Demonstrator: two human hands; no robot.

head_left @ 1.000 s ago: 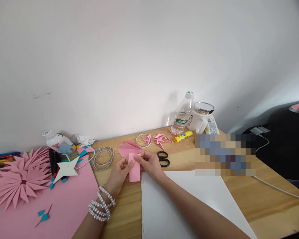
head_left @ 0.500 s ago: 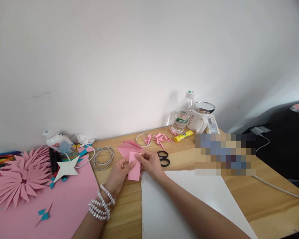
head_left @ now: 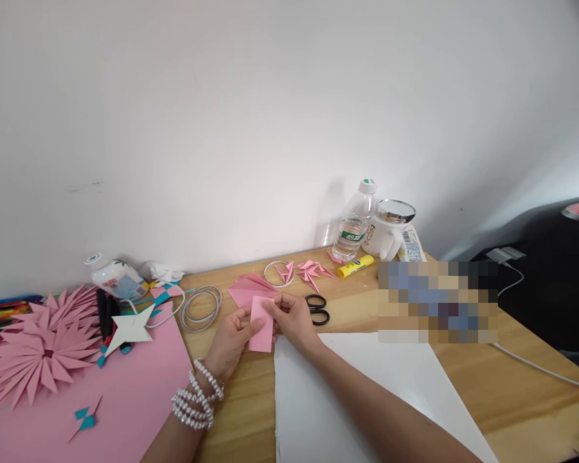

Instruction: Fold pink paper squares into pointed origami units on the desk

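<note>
A narrow folded piece of pink paper (head_left: 260, 339) is held upright above the wooden table between both hands. My left hand (head_left: 232, 334), with a pearl bracelet (head_left: 195, 405) at the wrist, pinches its left edge, thumb on the front. My right hand (head_left: 293, 319) grips the upper right edge, thumb also on the front face; the fingers behind the paper are partly hidden. Just behind lies a stack of pink paper sheets (head_left: 248, 288). Black-handled scissors (head_left: 320, 317) rest beyond my right hand, their blades hidden by it.
On the left, folded pink paper rosettes (head_left: 48, 354) and a pale four-pointed star (head_left: 131, 329) lie on pink card (head_left: 139, 399). A coiled cable (head_left: 200, 308), a glue stick (head_left: 356, 265), a water bottle (head_left: 352, 225) and a mug (head_left: 388, 231) stand or lie along the wall. White board (head_left: 328, 418) lies in front.
Both hands keep hold of the pink paper in nearly the same pose. The whole view has shifted slightly, so things appear a little lower.
</note>
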